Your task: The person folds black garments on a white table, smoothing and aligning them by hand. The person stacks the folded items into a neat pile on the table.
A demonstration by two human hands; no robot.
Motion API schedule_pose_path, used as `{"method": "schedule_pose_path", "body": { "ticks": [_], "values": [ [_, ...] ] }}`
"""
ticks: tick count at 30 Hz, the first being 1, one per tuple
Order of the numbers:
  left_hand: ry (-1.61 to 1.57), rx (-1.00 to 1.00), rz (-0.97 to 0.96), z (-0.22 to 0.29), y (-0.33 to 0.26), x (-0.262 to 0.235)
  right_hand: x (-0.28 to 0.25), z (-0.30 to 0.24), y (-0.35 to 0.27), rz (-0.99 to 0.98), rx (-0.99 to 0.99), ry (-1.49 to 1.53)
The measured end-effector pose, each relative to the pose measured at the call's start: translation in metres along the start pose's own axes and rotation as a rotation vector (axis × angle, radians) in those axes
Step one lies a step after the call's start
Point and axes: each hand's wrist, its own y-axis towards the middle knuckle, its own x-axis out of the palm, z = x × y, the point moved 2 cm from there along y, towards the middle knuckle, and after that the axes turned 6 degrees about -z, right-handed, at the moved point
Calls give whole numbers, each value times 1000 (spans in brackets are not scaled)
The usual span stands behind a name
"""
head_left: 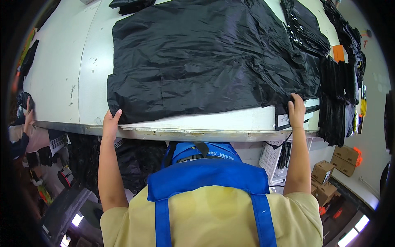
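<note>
A wide sheet of thin, shiny black cloth [185,66], perhaps a garment, lies creased over the white table [53,82]. Its exact kind cannot be told. At its near left corner my left hand [111,123] pinches the hem, thumb on top and the other fingers mostly hidden. My right hand [297,110] has its fingers bent over the cloth's bunched near right part. Beside that hand, at the table's edge, lies a dark flat piece with a pale label [283,120], partly under the cloth.
Stacks of folded black cloth [338,90] line the right end, near an orange box [338,53]. Another black bundle [131,5] is at the far left. A metal edge strip [185,134] borders the table. Another person's hand [29,111] rests at the far left. Cardboard boxes [323,171] stand lower right.
</note>
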Motion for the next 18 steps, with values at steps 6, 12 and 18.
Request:
{"method": "schedule_pose_path", "body": {
  "ticks": [6, 12, 18],
  "values": [
    [373, 93, 76, 1, 16, -5, 5, 17, 23, -12, -8, -253],
    [629, -50, -146, -23, -6, -29, -12, 27, -8, -528, 78, -93],
    [667, 8, 8, 22, -25, -35, -21, -25, 18, -600, 221, 189]
  ]
}}
